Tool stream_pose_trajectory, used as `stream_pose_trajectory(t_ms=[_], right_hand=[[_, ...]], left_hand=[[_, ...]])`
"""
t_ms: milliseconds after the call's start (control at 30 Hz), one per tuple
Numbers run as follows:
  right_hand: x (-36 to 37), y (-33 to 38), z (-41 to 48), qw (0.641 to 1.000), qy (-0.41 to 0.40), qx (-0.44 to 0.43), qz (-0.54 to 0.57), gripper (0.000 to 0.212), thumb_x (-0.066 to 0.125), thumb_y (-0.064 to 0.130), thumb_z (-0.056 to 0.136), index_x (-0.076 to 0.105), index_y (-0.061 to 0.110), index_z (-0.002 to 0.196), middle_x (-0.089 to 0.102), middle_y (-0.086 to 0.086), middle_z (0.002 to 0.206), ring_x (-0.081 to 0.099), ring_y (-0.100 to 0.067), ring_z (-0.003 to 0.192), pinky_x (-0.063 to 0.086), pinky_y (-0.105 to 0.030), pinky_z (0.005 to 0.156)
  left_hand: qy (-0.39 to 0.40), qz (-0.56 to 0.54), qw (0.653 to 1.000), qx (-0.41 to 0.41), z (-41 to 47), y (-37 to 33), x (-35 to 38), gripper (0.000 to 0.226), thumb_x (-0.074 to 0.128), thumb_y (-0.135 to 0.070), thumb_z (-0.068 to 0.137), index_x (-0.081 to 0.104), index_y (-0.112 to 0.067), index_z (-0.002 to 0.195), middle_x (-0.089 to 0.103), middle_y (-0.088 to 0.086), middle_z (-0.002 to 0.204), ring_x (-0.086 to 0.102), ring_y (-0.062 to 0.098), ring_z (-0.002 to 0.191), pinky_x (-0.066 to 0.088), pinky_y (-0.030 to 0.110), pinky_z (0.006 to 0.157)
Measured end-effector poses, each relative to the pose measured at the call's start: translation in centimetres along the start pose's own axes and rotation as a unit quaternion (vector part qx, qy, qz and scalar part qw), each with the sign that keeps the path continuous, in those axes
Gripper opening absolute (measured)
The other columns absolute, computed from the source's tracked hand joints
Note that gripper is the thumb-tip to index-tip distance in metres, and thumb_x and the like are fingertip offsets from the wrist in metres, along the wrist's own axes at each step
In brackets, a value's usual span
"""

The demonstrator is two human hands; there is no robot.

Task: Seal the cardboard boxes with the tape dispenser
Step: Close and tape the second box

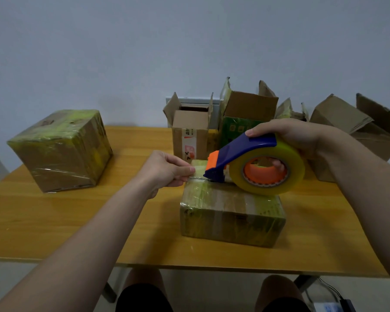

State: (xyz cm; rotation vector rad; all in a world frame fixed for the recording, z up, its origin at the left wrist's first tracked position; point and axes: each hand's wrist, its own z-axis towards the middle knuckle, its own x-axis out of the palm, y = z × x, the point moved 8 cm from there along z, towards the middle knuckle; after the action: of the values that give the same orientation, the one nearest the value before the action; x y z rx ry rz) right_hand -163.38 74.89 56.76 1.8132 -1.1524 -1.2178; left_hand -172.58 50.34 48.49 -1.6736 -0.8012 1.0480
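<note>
My left hand is pinching the tape end and my right hand is gripping the tape dispenser atop the box at mid-table. Pulling taut along the seam should be laying it flat.

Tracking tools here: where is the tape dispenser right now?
Head view, right of centre: the right hand holds the tape dispenser on the low taped box, its nose beside the left hand.

- Right hand grips a blue tape dispenser over a taped cardboard box on the tabletop.
- Left hand pinches the tape end.
</note>
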Motion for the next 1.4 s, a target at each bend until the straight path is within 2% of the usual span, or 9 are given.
stream_pose_trajectory(t_ms=[200,433,567,667,833,1000,1167,1300,1400], right_hand=[[0.1,0.0,0.3,1.000,0.010,0.012,-0.012,0.073,0.080,0.060,0.065,0.071,0.009,0.117,0.072,-0.018,0.091,0.066,-0.022,0.054,0.055,-0.029,0.050],[0.3,0.2,0.5,1.000,0.007,0.013,-0.027,0.070,0.079,0.057,0.075,0.066,0.008,0.123,0.073,-0.015,0.083,0.066,-0.022,0.052,0.055,-0.029,0.049],[0.5,0.3,0.5,0.999,0.013,0.020,-0.036,0.072,0.077,0.058,0.073,0.068,0.006,0.121,0.072,-0.014,0.077,0.065,-0.022,0.051,0.055,-0.030,0.049],[0.7,0.3,0.6,0.999,0.020,0.020,-0.039,0.071,0.076,0.059,0.072,0.069,0.006,0.119,0.071,-0.013,0.072,0.065,-0.021,0.050,0.055,-0.030,0.050],[1.1,0.6,0.8,0.998,0.026,0.021,-0.047,0.066,0.077,0.056,0.075,0.068,0.008,0.119,0.072,-0.009,0.070,0.067,-0.019,0.051,0.055,-0.028,0.049],[1.3,0.7,1.3,0.998,0.038,0.033,-0.049,0.074,0.079,0.057,0.068,0.067,0.007,0.122,0.069,-0.013,0.071,0.063,-0.023,0.052,0.054,-0.031,0.051],[1.5,0.7,1.6,0.997,0.044,0.038,-0.046,0.072,0.079,0.055,0.071,0.066,0.007,0.124,0.068,-0.015,0.073,0.063,-0.022,0.051,0.054,-0.031,0.050],[1.4,0.7,1.7,0.997,0.045,0.045,-0.052,0.070,0.074,0.055,0.074,0.067,0.005,0.122,0.067,-0.014,0.069,0.063,-0.022,0.049,0.054,-0.030,0.050],[1.4,0.7,1.7,0.996,0.046,0.044,-0.060,0.074,0.075,0.056,0.071,0.067,0.004,0.122,0.067,-0.014,0.066,0.062,-0.021,0.048,0.054,-0.030,0.050]], left_hand=[[-0.025,0.029,0.999,0.029,0.0,-0.1,0.0,0.004,0.087,-0.018,0.080,0.083,-0.017,0.079,0.079,0.002,0.078,0.074,0.008,0.066,0.053,0.018,0.056],[-0.050,0.075,0.995,0.048,0.0,-0.2,-0.1,0.007,0.089,-0.023,0.079,0.082,-0.020,0.078,0.078,-0.002,0.074,0.073,0.010,0.066,0.054,0.019,0.054],[-0.085,0.150,0.980,0.097,-0.1,-0.9,-0.1,0.033,0.093,-0.027,0.075,0.070,-0.033,0.098,0.075,-0.007,0.067,0.072,0.005,0.058,0.054,0.018,0.048],[-0.044,0.095,0.993,0.051,0.6,0.1,-0.1,0.048,0.092,-0.024,0.075,0.063,-0.034,0.113,0.076,-0.005,0.069,0.074,0.008,0.061,0.055,0.020,0.049],[0.112,-0.121,0.983,-0.079,0.6,4.1,1.4,0.042,0.084,-0.029,0.081,0.073,-0.028,0.121,0.074,0.007,0.092,0.069,0.016,0.068,0.062,0.030,0.062],[0.044,-0.072,0.996,-0.028,1.5,3.7,1.3,0.014,0.069,-0.028,0.099,0.074,-0.031,0.112,0.071,-0.001,0.076,0.068,0.010,0.059,0.056,0.026,0.054],[-0.127,0.109,0.977,0.134,1.2,0.1,0.0,0.022,0.061,-0.023,0.104,0.065,-0.038,0.119,0.065,-0.014,0.104,0.063,0.003,0.096,0.049,0.022,0.068],[-0.001,0.001,0.993,0.121,1.0,-0.4,4.7,0.042,0.031,-0.049,0.111,0.052,-0.039,0.146,0.050,-0.009,0.151,0.046,0.013,0.138,0.044,0.023,0.091],[0.042,-0.115,0.992,0.040,1.3,1.7,6.0,0.048,0.027,-0.059,0.109,0.052,-0.043,0.147,0.055,-0.002,0.149,0.054,0.021,0.134,0.050,0.043,0.108]])
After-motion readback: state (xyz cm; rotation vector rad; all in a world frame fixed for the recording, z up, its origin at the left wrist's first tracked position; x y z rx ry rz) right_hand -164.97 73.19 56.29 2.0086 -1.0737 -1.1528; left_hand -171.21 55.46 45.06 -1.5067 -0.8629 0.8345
